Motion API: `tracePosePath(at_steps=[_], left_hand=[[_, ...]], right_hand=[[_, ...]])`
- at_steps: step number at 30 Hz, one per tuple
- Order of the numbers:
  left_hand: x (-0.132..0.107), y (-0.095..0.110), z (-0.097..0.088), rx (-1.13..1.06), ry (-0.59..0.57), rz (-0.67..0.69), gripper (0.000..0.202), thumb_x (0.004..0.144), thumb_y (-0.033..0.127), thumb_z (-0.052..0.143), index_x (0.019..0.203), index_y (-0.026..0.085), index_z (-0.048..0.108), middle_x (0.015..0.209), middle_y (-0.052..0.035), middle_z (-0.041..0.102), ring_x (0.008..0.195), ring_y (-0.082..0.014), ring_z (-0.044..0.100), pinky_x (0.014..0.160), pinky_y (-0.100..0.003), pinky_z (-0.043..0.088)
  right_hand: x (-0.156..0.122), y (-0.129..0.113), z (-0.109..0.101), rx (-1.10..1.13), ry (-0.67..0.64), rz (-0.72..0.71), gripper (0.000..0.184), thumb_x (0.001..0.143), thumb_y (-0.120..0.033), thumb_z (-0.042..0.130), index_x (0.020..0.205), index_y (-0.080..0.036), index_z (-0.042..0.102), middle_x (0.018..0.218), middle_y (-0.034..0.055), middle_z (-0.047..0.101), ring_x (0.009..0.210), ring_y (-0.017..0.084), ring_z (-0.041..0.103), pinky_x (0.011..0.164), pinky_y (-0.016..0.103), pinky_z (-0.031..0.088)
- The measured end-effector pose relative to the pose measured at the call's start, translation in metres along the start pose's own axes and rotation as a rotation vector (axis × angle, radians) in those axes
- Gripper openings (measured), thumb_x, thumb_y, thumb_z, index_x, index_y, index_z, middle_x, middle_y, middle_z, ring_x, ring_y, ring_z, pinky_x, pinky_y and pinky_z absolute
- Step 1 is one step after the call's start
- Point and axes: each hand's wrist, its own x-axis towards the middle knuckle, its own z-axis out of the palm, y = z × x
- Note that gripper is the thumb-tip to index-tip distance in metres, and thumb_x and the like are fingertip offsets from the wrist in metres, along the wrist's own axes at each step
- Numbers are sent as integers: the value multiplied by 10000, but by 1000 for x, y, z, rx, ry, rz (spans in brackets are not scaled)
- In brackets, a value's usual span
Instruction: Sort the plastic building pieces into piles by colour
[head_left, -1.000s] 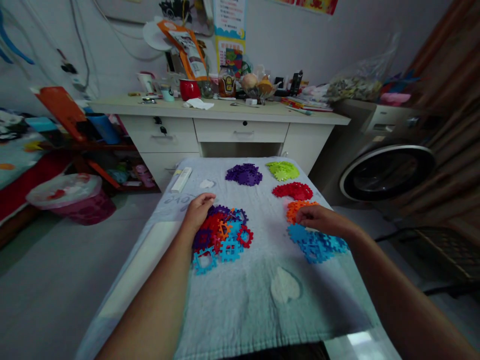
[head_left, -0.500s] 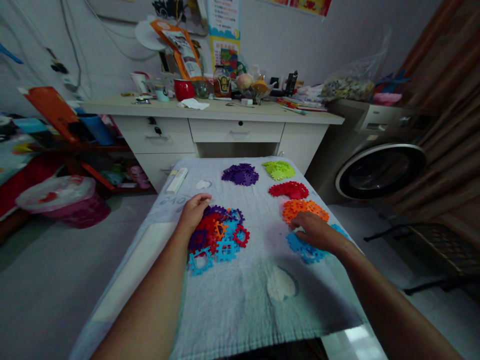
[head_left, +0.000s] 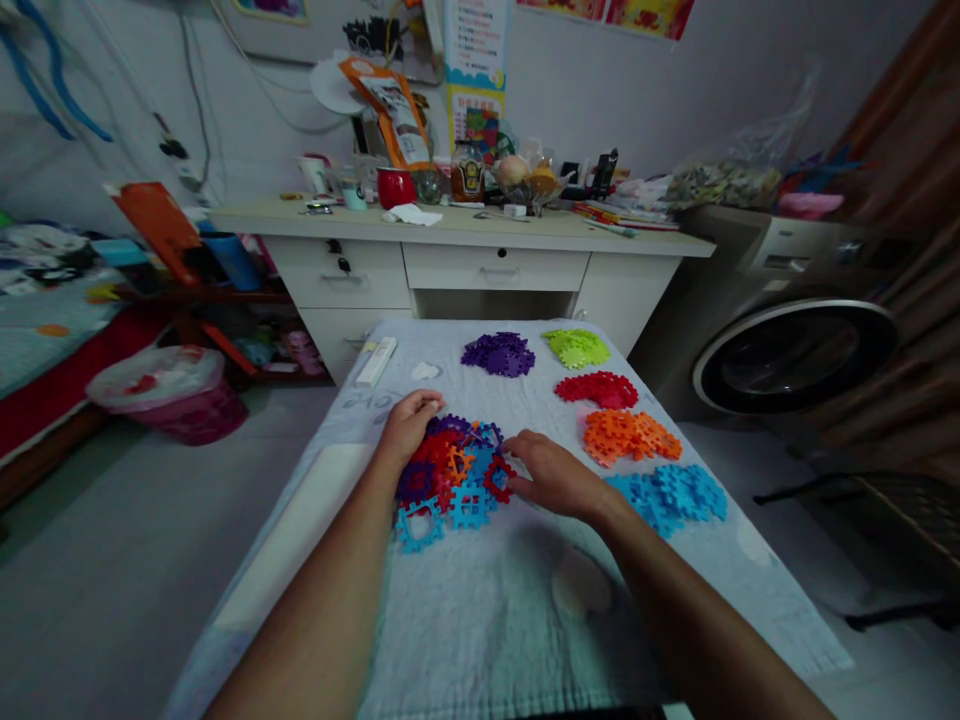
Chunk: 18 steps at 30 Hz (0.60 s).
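Observation:
My left hand (head_left: pixel 409 425) rests at the upper left edge of a pile of mixed plastic pieces, its fingers curled together; whatever may be in them is hidden. My right hand (head_left: pixel 551 470) is at the right edge of that pile, thumb and forefinger apart beside a red gear-shaped piece (head_left: pixel 498 480). Also in the pile are a blue square piece (head_left: pixel 471 507), a blue frame piece (head_left: pixel 420 524) and an orange piece (head_left: pixel 459 464). Sorted heaps lie to the right: blue pieces (head_left: pixel 679 497), orange pieces (head_left: pixel 630 436) and red pieces (head_left: pixel 598 389).
Farther back on the cloth-covered table (head_left: pixel 465 600) lie purple pieces (head_left: pixel 499 354) and lime-green pieces (head_left: pixel 576 348). A white box (head_left: pixel 377 362) sits at the back left. Beyond stands a cluttered desk (head_left: pixel 450 233), with a washing machine (head_left: pixel 795 340) at right and a pink bin (head_left: pixel 172 395) at left.
My right hand has moved left from the orange and blue heaps to the mixed pile. My left hand stays by the pile. The view has shifted slightly left.

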Motion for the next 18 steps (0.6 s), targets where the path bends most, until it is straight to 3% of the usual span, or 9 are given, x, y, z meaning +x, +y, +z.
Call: tracePosePath(at_steps=[3, 6, 11, 18], left_hand=[[-1, 1, 0, -7, 0, -6, 338, 668, 433, 687, 888, 177, 668, 846, -58, 730, 886, -223, 679, 877, -368, 493], [-1, 0, 0, -2, -2, -5, 337, 679, 427, 680, 903, 176, 666, 862, -57, 728, 901, -220, 679, 881, -365, 492], [3, -5, -1, 2, -12, 12, 295, 688, 397, 665, 886, 178, 672, 862, -58, 725, 909, -222, 680, 893, -367, 485], [4, -9, -2, 10, -11, 32, 264, 706, 360, 643, 894, 179, 679, 863, -57, 729, 918, -221, 680, 905, -365, 478]], right_hand=[[16, -8, 17, 21, 79, -44, 567, 783, -286, 686, 1312, -158, 528, 1175, 128, 568, 1059, 245, 542, 937, 364, 426], [24, -8, 31, 29, 115, -77, 635, 750, -321, 723, 1328, -164, 511, 1247, 137, 527, 1119, 267, 501, 979, 400, 403], [26, 0, 40, 104, 185, -94, 534, 741, -262, 735, 1235, -188, 548, 1230, 115, 519, 1126, 252, 491, 977, 381, 402], [28, 6, 45, 157, 257, -30, 396, 711, -224, 760, 1049, -203, 556, 1057, 66, 574, 976, 228, 517, 872, 372, 415]])
